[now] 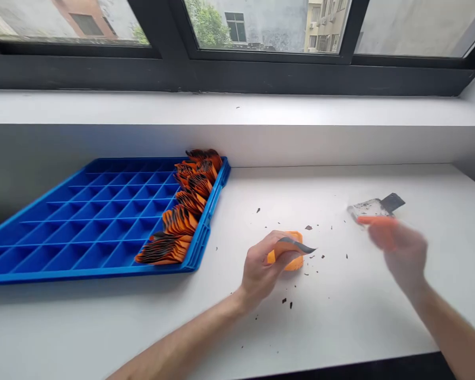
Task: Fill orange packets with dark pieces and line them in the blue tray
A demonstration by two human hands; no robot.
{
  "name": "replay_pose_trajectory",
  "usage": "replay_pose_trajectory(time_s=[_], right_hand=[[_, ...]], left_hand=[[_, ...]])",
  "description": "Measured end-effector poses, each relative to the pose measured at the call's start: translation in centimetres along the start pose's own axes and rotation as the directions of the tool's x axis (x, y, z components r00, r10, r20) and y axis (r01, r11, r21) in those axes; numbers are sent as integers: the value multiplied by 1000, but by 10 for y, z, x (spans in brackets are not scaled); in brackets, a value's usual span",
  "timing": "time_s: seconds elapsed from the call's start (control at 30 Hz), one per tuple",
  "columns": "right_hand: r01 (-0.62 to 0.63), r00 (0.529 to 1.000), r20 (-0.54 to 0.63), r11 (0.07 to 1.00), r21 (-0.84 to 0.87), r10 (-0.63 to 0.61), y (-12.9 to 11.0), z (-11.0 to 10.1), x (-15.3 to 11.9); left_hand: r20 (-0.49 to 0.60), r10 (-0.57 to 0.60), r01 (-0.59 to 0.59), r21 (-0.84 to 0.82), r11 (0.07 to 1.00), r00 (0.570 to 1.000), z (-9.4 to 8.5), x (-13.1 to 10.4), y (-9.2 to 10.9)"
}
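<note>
My left hand (pixel 263 264) pinches a thin curved sheet (pixel 291 245), dark grey along its edge and orange-brown on its face. Right beneath it on the table is a small orange square piece (pixel 296 262), partly covered by the hand; I cannot tell whether the two touch. My right hand (pixel 406 250), smeared by motion, is closed around an orange tool (pixel 380 224) whose kind is unclear. The tool's tip overlaps a whitish flat block (pixel 368 209) speckled with dark bits. A black rectangular piece (pixel 392 202) juts out from that block's right side.
A blue divided tray (pixel 83 274) takes up the left of the white table (pixel 229 338). Its right-hand compartments hold bundles of orange-and-black sheets (pixel 180 219). Dark flakes (pixel 309 228) are scattered around my left hand. Behind stand a white ledge (pixel 237 112) and a window.
</note>
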State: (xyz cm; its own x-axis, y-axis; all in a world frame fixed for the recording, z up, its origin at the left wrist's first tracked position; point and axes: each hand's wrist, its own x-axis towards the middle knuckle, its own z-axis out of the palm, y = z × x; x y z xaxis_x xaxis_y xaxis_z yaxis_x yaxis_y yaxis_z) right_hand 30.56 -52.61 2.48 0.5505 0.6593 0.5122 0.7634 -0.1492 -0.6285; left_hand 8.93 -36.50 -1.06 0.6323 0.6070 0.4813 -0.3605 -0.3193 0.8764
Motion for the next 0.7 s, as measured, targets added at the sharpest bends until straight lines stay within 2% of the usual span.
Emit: replay_pose_trajectory(time_s=[0.03, 0.07, 0.13, 0.2, 0.33, 0.47, 0.57, 0.7], right_hand=[[-73, 993, -97, 994, -85, 65, 12, -16, 11], [-227, 969, -162, 926, -301, 185, 26, -32, 22], [-305, 952, -161, 841, -447, 260, 52, -58, 44], [-327, 939, -106, 759, -563, 326, 76, -71, 60], [-333, 900, -41, 625, -706, 434, 109, -69, 73], [-306, 875, 0, 555, -774, 483, 123, -64, 78], [-287, 880, -7, 522, -803, 474, 126, -67, 80], [-260, 915, -46, 501, -826, 400, 126, -73, 78]], left_hand=[[2, 12, -12, 0, 1000, 1000, 0, 0, 0], [7, 22, -22, 3, 1000, 1000, 0, -1, 0], [30, 38, -39, 18, 999, 999, 1, -3, -1], [59, 56, -58, 40, 998, 997, 3, -5, -1], [86, 94, -99, 60, 993, 992, 6, -6, 0], [60, 119, -122, 54, 991, 991, 7, -4, 3], [43, 97, -99, 50, 994, 994, 6, -4, 5], [36, 73, -74, 37, 997, 997, 6, -4, 6]])
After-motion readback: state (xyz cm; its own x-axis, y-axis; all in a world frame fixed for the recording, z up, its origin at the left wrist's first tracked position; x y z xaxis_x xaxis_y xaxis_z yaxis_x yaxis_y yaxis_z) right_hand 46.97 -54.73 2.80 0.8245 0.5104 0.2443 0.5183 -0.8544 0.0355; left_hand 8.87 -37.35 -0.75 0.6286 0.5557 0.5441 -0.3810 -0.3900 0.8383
